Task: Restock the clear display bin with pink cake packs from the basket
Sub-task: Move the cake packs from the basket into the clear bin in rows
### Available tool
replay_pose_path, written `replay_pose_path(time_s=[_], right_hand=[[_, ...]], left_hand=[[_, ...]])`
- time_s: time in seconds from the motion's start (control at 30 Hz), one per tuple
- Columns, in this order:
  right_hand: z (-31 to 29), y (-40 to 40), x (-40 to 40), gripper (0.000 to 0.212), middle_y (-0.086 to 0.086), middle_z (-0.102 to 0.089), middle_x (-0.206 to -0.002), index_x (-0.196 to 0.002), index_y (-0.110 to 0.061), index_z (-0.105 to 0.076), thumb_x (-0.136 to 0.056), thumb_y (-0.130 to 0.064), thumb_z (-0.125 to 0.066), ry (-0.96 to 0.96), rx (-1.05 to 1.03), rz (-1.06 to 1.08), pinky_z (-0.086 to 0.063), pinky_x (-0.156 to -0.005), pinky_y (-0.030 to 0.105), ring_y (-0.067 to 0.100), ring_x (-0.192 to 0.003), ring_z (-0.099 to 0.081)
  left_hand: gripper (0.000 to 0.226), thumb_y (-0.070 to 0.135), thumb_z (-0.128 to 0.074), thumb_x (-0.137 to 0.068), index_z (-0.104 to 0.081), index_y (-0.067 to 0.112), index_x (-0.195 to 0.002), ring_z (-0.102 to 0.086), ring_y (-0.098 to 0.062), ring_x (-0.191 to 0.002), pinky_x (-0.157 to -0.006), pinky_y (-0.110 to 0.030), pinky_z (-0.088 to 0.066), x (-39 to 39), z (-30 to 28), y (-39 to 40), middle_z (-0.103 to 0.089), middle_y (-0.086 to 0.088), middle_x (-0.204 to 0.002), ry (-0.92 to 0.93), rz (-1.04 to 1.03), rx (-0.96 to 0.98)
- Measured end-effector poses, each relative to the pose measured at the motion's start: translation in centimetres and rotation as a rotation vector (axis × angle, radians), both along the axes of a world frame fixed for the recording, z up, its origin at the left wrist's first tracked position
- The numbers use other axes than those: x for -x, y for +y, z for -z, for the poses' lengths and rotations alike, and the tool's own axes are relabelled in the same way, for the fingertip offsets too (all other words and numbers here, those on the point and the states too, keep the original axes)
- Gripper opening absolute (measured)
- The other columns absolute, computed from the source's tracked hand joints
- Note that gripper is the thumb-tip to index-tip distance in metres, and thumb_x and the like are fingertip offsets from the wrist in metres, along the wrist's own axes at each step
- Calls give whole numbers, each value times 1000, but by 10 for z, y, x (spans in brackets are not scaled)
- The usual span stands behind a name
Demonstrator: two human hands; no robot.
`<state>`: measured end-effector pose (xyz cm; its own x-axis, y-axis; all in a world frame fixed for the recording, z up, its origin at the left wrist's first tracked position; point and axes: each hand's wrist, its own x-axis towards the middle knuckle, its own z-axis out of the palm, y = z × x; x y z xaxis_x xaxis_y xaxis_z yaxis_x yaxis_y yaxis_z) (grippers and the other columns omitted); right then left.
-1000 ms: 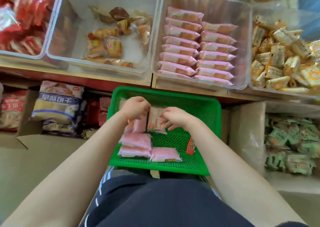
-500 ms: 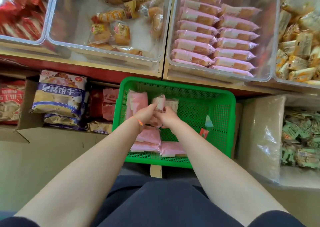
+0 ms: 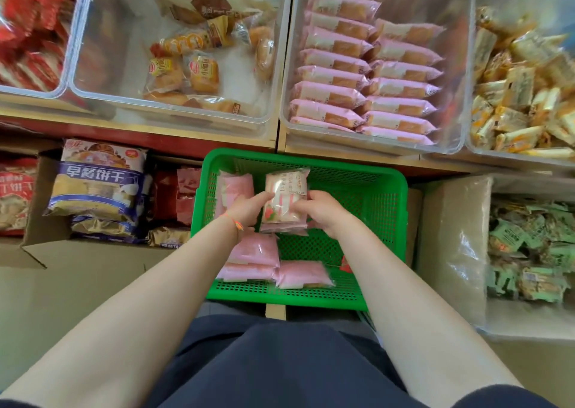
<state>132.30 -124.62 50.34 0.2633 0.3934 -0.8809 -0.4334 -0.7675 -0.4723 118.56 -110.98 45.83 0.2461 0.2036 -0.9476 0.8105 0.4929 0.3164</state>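
A green mesh basket (image 3: 385,221) sits on my lap below the shelf. Over its middle I hold a small stack of pink cake packs (image 3: 284,200) upright between both hands: my left hand (image 3: 249,210) grips the left side, my right hand (image 3: 320,210) the right side. Several more pink packs (image 3: 258,252) lie flat in the basket's near left part, and one pink pack (image 3: 235,189) leans in the far left corner. The clear display bin (image 3: 460,102) above holds two rows of pink cake packs (image 3: 367,77).
Left of the pink bin is a clear bin (image 3: 102,52) with a few yellow and brown cake packs. A bin of yellow packs (image 3: 522,96) stands at the right. Cardboard boxes with biscuit bags (image 3: 96,183) and green packs (image 3: 535,252) flank the basket.
Both hands gathered packs from the basket floor and lifted them; the stack now stands higher between my hands, with its printed face toward me. The camera view shifted toward the shelf.
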Motion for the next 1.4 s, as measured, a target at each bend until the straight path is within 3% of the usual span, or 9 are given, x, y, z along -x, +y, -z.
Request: replay_pose_path(time_s=[0.13, 0.23, 0.33, 0.43, 0.53, 0.73, 0.97, 1.07, 1.4], right_hand=[[-45, -26, -43, 52, 17, -64, -131, -136, -6, -52, -86, -7, -66, 350, -203, -115, -45, -107, 48, 35, -122, -60], [-83, -39, -68, 55, 16, -62, -131, -139, -7, -48, -86, -9, -65, 475, -345, -198, -46, -106, 50, 35, -121, -60], [-118, -40, -88, 56, 14, -66, -124, -133, -9, -54, -82, -22, -74, 484, -467, -156, -53, -97, 45, 28, -109, -66], [-141, -35, -112, 67, 17, -66, -122, -131, -7, -56, -75, -30, -83, 429, -577, -26, -55, -96, 45, 30, -108, -67], [-155, -31, -143, 53, 18, -66, -124, -134, -5, -52, -87, -22, -71, 260, -562, 59, -51, -101, 48, 33, -114, -65], [-167, -13, -213, 31, 9, -73, -115, -119, -11, -60, -95, -29, -64, -259, -398, 251, -59, -88, 38, 21, -98, -73], [-155, 42, -285, 32, -3, -67, -107, -116, -21, -61, -93, -42, -61, -1242, -227, -151, -48, -76, 31, 17, -93, -62], [-143, 70, -303, 27, 7, -64, -119, -119, -15, -58, -93, -15, -51, -1572, 40, -590, -42, -90, 42, 31, -111, -58], [-92, 111, -327, 30, 21, -58, -124, -121, -1, -54, -94, 0, -40, -1484, 274, -930, -36, -96, 46, 38, -119, -51]], left_hand=[[32, 40, -61, -91, -62, 15, -111, -69, -14, -74, -64, -26, -55, -35, -93, -6, -71, -4, -93, -245, 7, 147], [37, 34, -68, -83, -63, 16, -115, -68, -15, -83, -71, -28, -56, -53, -134, -3, -71, -7, -103, -427, 110, 222], [60, 33, -71, -78, -59, 4, -129, -58, -34, -106, -97, -50, -45, -81, -168, -5, -60, -25, -127, -564, 160, 212], [42, 26, -73, -84, -65, 1, -117, -61, -37, -103, -97, -55, -43, -123, -197, -12, -65, -27, -118, -651, 95, 47], [14, 23, -71, -87, -69, 13, -97, -71, -25, -82, -77, -44, -55, -168, -215, -16, -74, -9, -93, -658, 54, -242], [25, 13, -54, -93, -60, 6, -116, -65, -8, -65, -53, -26, -57, -240, -206, -10, -65, -6, -99, -532, -14, -524], [58, 43, -53, -85, -48, 17, -136, -39, -29, -134, -108, -47, -35, -267, -145, 26, -45, -11, -143, -173, 782, -1081], [69, 48, -50, -90, -28, 25, -151, -9, -25, -150, -119, -50, -14, -270, -129, 42, -16, -4, -162, -175, 919, -1181], [70, 62, -19, -96, 0, 31, -156, 16, -30, -149, -116, -45, 19, -279, -95, 57, 9, -7, -164, -139, 1035, -1259]])
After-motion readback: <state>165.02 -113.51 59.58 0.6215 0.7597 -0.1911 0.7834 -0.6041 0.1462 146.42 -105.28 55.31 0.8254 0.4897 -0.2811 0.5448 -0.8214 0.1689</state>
